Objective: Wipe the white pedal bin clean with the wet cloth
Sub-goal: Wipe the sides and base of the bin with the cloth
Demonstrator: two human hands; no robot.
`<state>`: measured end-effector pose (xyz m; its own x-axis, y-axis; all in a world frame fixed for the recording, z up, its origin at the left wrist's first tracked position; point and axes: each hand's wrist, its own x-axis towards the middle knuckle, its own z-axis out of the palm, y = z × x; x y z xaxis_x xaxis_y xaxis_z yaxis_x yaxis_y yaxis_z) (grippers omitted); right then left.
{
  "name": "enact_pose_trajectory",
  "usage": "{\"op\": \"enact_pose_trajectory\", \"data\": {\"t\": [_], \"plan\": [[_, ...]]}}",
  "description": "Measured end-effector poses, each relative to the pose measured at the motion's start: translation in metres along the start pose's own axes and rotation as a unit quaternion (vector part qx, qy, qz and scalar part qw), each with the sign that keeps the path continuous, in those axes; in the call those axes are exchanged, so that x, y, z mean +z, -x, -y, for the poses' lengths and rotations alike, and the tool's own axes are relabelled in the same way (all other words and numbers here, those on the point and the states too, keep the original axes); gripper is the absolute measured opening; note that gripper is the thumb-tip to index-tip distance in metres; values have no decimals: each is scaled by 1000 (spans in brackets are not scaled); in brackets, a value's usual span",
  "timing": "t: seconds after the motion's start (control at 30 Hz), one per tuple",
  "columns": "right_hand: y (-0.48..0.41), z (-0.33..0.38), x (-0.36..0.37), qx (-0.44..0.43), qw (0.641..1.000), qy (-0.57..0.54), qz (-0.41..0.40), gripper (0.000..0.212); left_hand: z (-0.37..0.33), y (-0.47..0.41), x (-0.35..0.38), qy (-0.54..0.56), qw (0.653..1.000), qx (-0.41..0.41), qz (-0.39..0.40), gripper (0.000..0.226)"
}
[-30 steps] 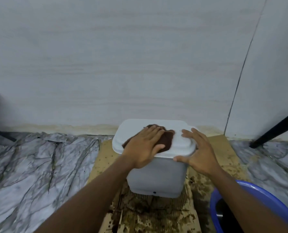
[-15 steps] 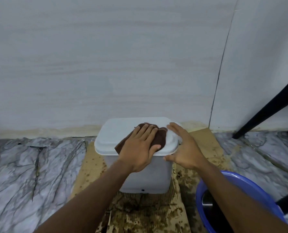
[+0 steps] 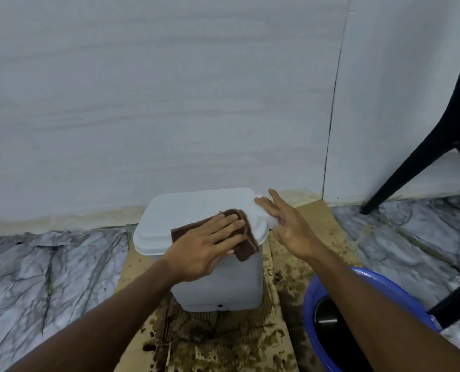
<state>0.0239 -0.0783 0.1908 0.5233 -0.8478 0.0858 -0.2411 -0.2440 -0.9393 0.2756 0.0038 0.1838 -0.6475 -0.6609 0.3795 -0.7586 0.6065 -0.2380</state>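
The white pedal bin (image 3: 218,285) stands on stained cardboard against the wall, its lid (image 3: 186,210) closed. A brown wet cloth (image 3: 246,244) lies on the lid's front right part and hangs over the edge. My left hand (image 3: 210,242) presses flat on the cloth with straight fingers. My right hand (image 3: 288,226) is at the lid's right edge, fingers straight, touching the rim or just beside it.
A wet, brown-spotted cardboard sheet (image 3: 223,342) lies under the bin on the marble floor (image 3: 49,277). A blue basin (image 3: 339,318) sits at the lower right under my right forearm. Black chair legs (image 3: 411,167) stand at the right. The wall (image 3: 169,103) is close behind the bin.
My left hand slid the cloth toward the lid's front right edge, where it now hangs over. My right hand shifted off the lid top to its right side. The view moved right.
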Motion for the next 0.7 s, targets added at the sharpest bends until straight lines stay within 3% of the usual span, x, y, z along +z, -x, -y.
{"op": "enact_pose_trajectory", "data": {"t": [0.03, 0.1, 0.13, 0.27, 0.37, 0.43, 0.57, 0.7], "plan": [[-1, 0, 0, 4, 1000, -2, 3, 122, 7, 15, -1, 2, 1000, -19, -23, 39], [-2, 3, 3, 14, 1000, 16, -10, 93, 16, 45, -2, 1, 994, -87, -61, 39], [-2, 4, 4, 18, 1000, 18, -15, 89, 17, 57, -3, 8, 988, -134, -71, 42], [-1, 6, 7, 27, 999, 23, -29, 92, 19, 61, -5, 56, 923, -367, -100, 53], [-2, 7, 6, 28, 999, 12, -34, 90, 21, 27, -9, 41, 888, -452, -74, 59], [-2, 9, 6, 21, 999, 10, -39, 88, 8, 1, -8, 44, 907, -419, -33, 60], [-1, 5, 6, 1, 999, 9, -37, 86, -33, -19, 7, 40, 965, -261, 3, 65], [-2, 3, 10, -12, 999, 34, -29, 80, -29, -3, 11, 0, 982, -189, 2, 59]]}}
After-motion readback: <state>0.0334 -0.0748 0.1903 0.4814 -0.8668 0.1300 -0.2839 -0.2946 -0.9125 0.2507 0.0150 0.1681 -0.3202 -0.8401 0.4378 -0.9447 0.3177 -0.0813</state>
